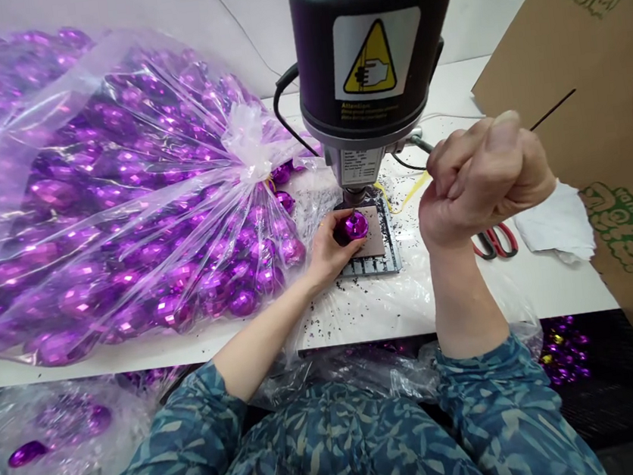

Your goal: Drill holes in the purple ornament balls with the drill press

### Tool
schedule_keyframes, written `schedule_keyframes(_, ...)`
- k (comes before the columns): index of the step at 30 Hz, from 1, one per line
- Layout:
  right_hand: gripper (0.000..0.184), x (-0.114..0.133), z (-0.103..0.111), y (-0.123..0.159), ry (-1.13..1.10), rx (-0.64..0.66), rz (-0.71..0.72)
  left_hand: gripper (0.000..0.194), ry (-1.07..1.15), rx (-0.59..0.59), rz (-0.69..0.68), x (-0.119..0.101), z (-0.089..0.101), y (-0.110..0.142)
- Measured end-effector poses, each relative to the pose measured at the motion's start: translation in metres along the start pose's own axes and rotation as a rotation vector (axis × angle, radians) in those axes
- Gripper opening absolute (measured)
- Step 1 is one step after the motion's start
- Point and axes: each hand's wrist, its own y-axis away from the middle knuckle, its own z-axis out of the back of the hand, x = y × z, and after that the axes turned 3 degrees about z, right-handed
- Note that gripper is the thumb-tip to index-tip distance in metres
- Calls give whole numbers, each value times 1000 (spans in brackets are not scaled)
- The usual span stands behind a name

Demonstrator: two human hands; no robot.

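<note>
My left hand [332, 247] pinches a shiny purple faceted ball [355, 225] between thumb and fingers. The ball rests on a tan square board [372, 240], which lies on the slotted metal base [391, 259] of a bench drill press [380, 47]. The drill's chuck [353, 194] is right above the ball; whether a bit touches it is hidden. My right hand [484, 180] is raised at the right side of the machine, closed in a fist round the drill press lever [420, 143], most of which the fingers hide.
A big clear bag of purple balls [119, 214] fills the left. Dark shavings dot the white table [326, 320]. Red-handled scissors [503, 240], a white cloth [556, 229] and a large cardboard box [612, 120] are at right. Purple pieces [567, 354] lie below the table edge.
</note>
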Motion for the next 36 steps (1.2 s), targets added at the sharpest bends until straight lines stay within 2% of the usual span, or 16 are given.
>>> schedule_keyframes(4, 69, -9, 5, 7, 24, -42, 28, 55, 0, 4, -2, -2, 1, 0)
schedule_keyframes(9, 70, -23, 13, 17, -20, -95, 129, 56, 5, 3, -4, -4, 1, 0)
schedule_keyframes(16, 61, -31, 20, 26, 25, -133, 93, 56, 6, -12, 18, -6, 1, 1)
schedule_keyframes(18, 58, -33, 25, 30, 14, -129, 93, 56, 10, -17, 10, -6, 1, 1)
schedule_keyframes(21, 62, -32, 29, 32, 17, -53, 108, 56, 18, -5, -12, -6, 1, 1)
schedule_keyframes(25, 69, -13, 17, 15, 46, 4, 76, 56, -5, -4, -14, -9, 1, -1)
schedule_keyframes(28, 67, 4, -5, -13, 105, 75, -87, 55, -26, -16, 1, -11, 1, 0)
schedule_keyframes(32, 63, 5, -23, -41, -18, 117, -198, 52, -112, -17, -28, -14, 10, 22)
schedule_keyframes(34, 60, 1, -24, -45, -46, 121, -211, 49, -151, 73, -98, -18, 21, 44)
schedule_keyframes(36, 58, -2, -22, -44, -39, 138, -221, 43, -161, 227, -204, -26, 34, 68)
